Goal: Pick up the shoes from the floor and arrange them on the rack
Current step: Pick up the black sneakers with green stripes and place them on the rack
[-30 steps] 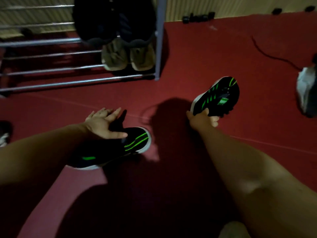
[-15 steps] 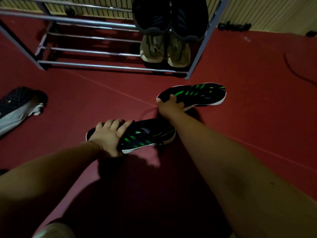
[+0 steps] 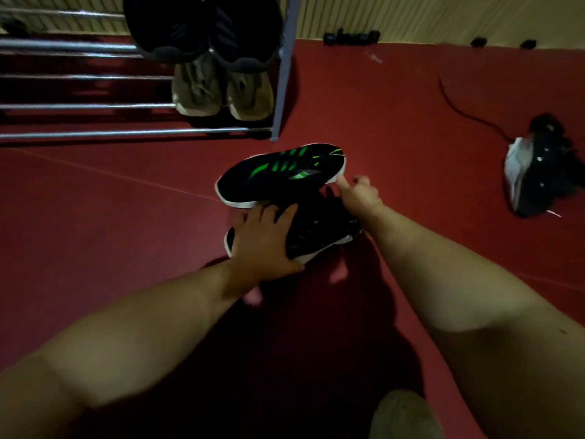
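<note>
- Head view, looking down in dim light onto a red floor, with two bare forearms reaching forward from the bottom edge
- The left grip, a bare hand, lies over the nearer black shoe; its fingers curl across the top and its thumb presses the white sole edge on the near side, so it has hold of this shoe
- The nearer black shoe has green marks and a white sole and sits low, at or just above the floor; which one cannot be told
- The far black shoe, also with green stripes and a white rim, lies crosswise just beyond it, and the two overlap
- The right grip is at the far shoe's right end, thumb tip touching the white rim, other fingers loosely curled beside it; whether it truly holds the shoe cannot be told
- The metal rack stands at upper left, just beyond the far shoe
- On the rack's right end, a tan pair sits on a low tier, with a dark pair on a tier above
- A black and grey shoe lies on the floor well apart at the right, near a thin dark cable
- A pale ribbed wall runs along the top
</note>
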Tool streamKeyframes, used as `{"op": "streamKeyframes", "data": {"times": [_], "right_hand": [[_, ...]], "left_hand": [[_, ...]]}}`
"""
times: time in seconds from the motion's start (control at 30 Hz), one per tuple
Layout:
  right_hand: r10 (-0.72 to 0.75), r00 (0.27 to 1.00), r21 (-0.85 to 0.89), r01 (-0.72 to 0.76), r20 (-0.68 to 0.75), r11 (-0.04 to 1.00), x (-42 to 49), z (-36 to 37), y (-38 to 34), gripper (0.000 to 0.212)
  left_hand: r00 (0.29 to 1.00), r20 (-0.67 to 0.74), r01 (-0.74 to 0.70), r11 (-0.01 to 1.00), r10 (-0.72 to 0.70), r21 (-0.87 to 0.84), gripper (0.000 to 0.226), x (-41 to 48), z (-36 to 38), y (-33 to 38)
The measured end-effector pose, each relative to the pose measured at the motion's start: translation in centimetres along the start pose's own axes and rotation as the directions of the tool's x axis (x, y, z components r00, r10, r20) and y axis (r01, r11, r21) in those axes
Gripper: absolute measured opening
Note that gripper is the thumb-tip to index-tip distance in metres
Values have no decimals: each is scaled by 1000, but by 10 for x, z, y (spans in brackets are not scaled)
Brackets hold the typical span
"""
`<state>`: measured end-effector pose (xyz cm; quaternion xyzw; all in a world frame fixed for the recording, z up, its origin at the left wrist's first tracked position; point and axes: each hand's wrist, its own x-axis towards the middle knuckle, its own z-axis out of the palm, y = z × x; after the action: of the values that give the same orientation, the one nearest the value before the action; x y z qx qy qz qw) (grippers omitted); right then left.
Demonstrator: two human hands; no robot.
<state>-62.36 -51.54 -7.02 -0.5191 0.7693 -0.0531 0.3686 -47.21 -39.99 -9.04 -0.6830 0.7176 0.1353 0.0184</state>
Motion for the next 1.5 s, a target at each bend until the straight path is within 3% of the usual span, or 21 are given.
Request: {"op": "streamKeyframes", "data": {"times": [0.1, 0.23, 0.33, 0.4, 0.53, 0.7, 0.8, 0.87, 0.93, 1.03, 1.13, 1.27, 1.37, 1.5], "right_hand": [[70, 996, -5, -71, -61, 997, 10, -21, 24, 64], [92, 990, 32, -89, -106, 996, 9, -23, 45, 64], [51, 988, 44, -46, -144, 998, 0, -10, 53, 62], [-8, 995, 26, 10, -95, 1000, -7, 2, 56, 65], [-95, 995, 18, 94, 13, 995, -17, 27, 46, 79], [-19, 999, 24, 20, -40, 1000, -17, 55, 26, 81], [-52, 994, 6, 53, -97, 999, -16, 65, 24, 77], [-164, 979, -51, 159, -117, 986, -12, 63, 30, 73], [-324, 944, -139, 313, -67, 940, -5, 55, 37, 72], [-436, 891, -224, 453, 123, 863, 3, 37, 36, 71], [-589, 775, -266, 632, 231, 728, 5, 34, 32, 66], [-553, 725, -306, 681, 411, 666, -1, 40, 20, 65], [-522, 751, -222, 634, 404, 741, -10, 53, 10, 76], [-479, 865, -121, 496, 147, 860, -26, 73, 0, 75]], "left_hand": [[1000, -29, -11, 1000, 10, -25, 107, 30, -5, 27], [998, 61, -15, 997, 20, -82, 105, 67, -9, 40], [999, -42, 10, 993, -15, -114, 92, 85, -17, 20], [990, -93, 98, 991, -107, -96, 86, 91, -21, -6], [958, 104, 273, 960, -266, -55, 96, 85, -16, -57], [940, 296, 162, 986, -169, 47, 110, 79, -10, -78], [956, 265, 109, 991, -126, 80, 105, 77, -10, -76], [969, 220, 102, 993, -111, 55, 102, 69, -7, -74], [970, 216, 113, 994, -111, 1, 105, 56, -4, -73], [956, 242, 195, 975, -165, -107, 110, 31, -2, -71], [928, 254, 319, 934, -273, -161, 114, 2, 2, -79], [883, 228, 446, 885, -410, -136, 113, -40, 10, -101], [867, 251, 463, 882, -431, -84, 117, -52, 12, -110], [866, 313, 450, 881, -391, -144, 124, -34, 10, -111]]}}
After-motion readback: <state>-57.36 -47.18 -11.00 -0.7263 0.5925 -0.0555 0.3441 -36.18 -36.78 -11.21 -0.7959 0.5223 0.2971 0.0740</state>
